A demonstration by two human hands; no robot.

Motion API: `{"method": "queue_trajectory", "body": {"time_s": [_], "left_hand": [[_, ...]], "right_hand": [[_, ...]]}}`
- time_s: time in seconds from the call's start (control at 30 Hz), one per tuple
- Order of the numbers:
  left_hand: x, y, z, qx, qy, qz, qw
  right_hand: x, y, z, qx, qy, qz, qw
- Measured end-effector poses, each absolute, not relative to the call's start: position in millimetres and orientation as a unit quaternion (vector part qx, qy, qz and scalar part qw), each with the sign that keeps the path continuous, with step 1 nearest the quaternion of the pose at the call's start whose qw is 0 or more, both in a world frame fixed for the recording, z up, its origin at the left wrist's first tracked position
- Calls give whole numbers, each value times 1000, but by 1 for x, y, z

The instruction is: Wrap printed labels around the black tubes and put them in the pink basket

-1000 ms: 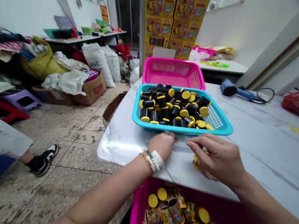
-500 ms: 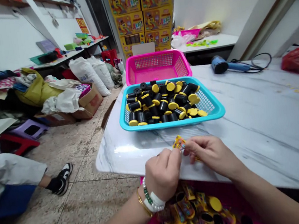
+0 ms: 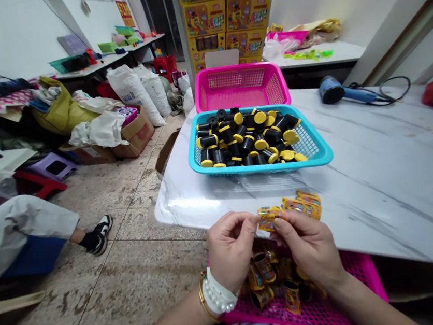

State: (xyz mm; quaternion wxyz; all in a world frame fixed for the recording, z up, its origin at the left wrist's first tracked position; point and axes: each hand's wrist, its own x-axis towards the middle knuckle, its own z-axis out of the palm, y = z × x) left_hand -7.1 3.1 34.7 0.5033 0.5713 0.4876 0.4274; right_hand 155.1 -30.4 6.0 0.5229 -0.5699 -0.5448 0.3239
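Between my two hands is a small yellow printed wrapper sleeve (image 3: 268,218), flat and shiny. My left hand (image 3: 230,255) pinches its left edge between thumb and fingertips. My right hand (image 3: 313,248) grips its right end, thumb on top. More yellow printed sleeves (image 3: 304,204) lie on the table just beyond my right fingers. Below my hands, a pink basket (image 3: 365,278) at my lap holds several dark little tubs (image 3: 292,296) in yellow printed wraps. A turquoise basket (image 3: 260,168) farther back is heaped with black tubs with yellow lids (image 3: 248,145).
Behind the turquoise basket stands another pink basket (image 3: 242,97). A blue heat gun (image 3: 349,94) with its cable lies on the marble-patterned table (image 3: 383,185) at right. Stacked yellow cartons (image 3: 206,17) rise behind. At left, a seated person's leg (image 3: 28,225) extends over the floor.
My left hand has come back from the table near the turquoise basket to meet my right hand. The wrapper sleeve is now held between both hands. The view has shifted.
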Motion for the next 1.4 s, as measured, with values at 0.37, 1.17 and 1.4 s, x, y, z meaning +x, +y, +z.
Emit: {"method": "queue_trajectory", "body": {"time_s": [0.37,1.17,1.4], "left_hand": [[-17,6,25,512,468,469,546],[-57,48,21,193,386,490,757],[-49,57,22,159,358,506,768]], "right_hand": [[136,-26,10,-515,-704,153,464],[128,147,60,-573,-747,135,310],[127,152,57,-494,-786,156,337]]}}
